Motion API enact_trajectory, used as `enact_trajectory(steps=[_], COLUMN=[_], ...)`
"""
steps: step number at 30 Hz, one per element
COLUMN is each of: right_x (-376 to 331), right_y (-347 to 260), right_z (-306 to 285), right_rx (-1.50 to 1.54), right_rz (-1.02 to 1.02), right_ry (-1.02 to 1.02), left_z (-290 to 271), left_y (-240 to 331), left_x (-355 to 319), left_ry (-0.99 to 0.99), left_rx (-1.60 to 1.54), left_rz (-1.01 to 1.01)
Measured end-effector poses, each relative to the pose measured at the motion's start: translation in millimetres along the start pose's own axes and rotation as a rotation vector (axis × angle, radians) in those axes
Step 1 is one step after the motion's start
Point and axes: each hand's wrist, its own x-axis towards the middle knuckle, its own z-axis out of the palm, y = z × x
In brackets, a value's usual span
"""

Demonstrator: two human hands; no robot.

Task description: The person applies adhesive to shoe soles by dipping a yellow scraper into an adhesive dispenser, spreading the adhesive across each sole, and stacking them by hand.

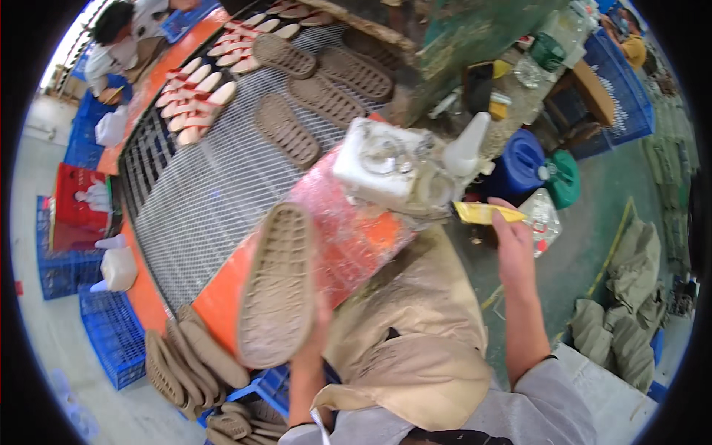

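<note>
In front of me a brown shoe sole [276,289] stands nearly upright, its ribbed, pocketed face toward me. My left hand [319,330], partly hidden behind its lower right edge, is closed on it. My right hand [513,241] grips a flat yellow tool [482,213], seemingly a brush; its dark tip is too small to make out. That tip is close to a glue-crusted pot [432,189] on the bench corner. Beside the pot are a white block-shaped container [371,165] with residue on top and a white nozzle bottle [467,144].
Brown soles [288,132] and red-strapped sandal parts [196,104] lie on a mesh conveyor [193,208] with orange edges. More soles [196,356] are stacked at lower left near a blue crate [111,334]. Blue [519,163] and green jugs [564,180] stand right. Another person [122,55] works far left.
</note>
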Motion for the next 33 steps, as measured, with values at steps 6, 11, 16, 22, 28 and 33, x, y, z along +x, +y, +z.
enact_trajectory(steps=[6,11,16,22,28,33], right_x=[-83.4,-102.3,-112.3,-138.8,-132.7,-94.2], right_y=[-18.0,-22.2,-16.9,-36.2,-64.3,-100.3], right_z=[58.6,111.1,119.7,95.0,74.2,79.4], right_rx=[0.443,0.529,0.563,0.047,-0.149,-0.195], right_rz=[0.232,0.17,0.149,-0.344,-0.623,-0.758], right_ry=[-0.599,-0.583,-0.535,-0.569,-0.833,-1.164], left_z=[22.8,12.5,15.3,17.4,0.7,-27.4], left_y=[35.9,70.0,80.4,55.3,84.5,88.5], left_x=[-11.0,-12.2,-12.3,-20.0,-8.9,-18.2], left_ry=[0.019,-0.418,-0.349,-0.322,-0.506,-0.632], left_rx=[-0.373,-2.237,-2.134,-1.913,-2.281,-2.031], left_rz=[0.023,-0.702,-0.384,-0.637,-0.561,-0.627])
